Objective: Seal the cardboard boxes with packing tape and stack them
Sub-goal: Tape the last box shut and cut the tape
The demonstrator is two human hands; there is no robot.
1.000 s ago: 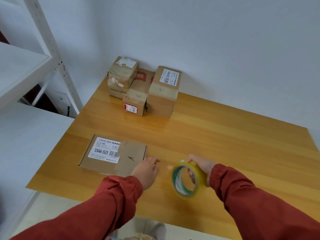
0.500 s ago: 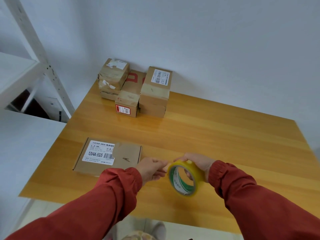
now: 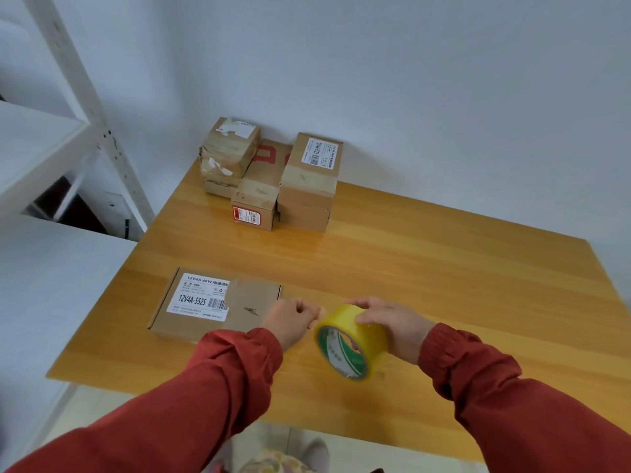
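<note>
A flat cardboard box (image 3: 211, 303) with a white label lies on the wooden table (image 3: 426, 285) at the front left. My right hand (image 3: 392, 324) grips a roll of yellowish packing tape (image 3: 348, 343) from above, held just over the table to the right of the box. My left hand (image 3: 290, 319) is at the roll's left edge with fingertips pinched together; whether they hold the tape end is too small to tell. At the table's far left corner stands a cluster of small cardboard boxes (image 3: 269, 179), some stacked two high.
A white metal shelving unit (image 3: 44, 158) stands left of the table. A grey wall runs behind the table. The table's near edge is just under my forearms, and the floor and my shoes show below it.
My left hand has moved right from the flat box's corner to the roll's edge and pinched there. My right hand has shifted from holding the roll's side to gripping it from above.
</note>
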